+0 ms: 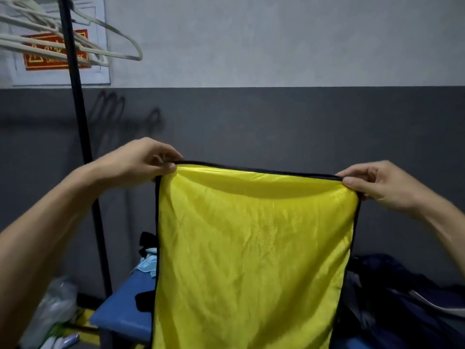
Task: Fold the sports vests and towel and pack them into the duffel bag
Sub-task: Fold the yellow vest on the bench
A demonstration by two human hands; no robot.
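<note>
A yellow mesh sports vest (pixel 254 248) with black trim hangs in front of me, stretched flat between my hands. My left hand (pixel 141 159) pinches its top left corner. My right hand (pixel 380 185) pinches the top right corner. The vest's lower end runs out of the bottom of the view. A dark navy duffel bag (pixel 402 293) lies at the lower right, partly hidden behind the vest. Light blue cloth (pixel 147 267) peeks out left of the vest on the blue surface; I cannot tell what it is.
A blue table or bench (pixel 120 313) stands below, with black straps (pixel 146 243) at the vest's left edge. A black rack pole (pixel 80 137) rises at left, carrying white hangers (pixel 75 41). A clear plastic bag (pixel 55 306) lies on the floor at lower left. The grey wall is close behind.
</note>
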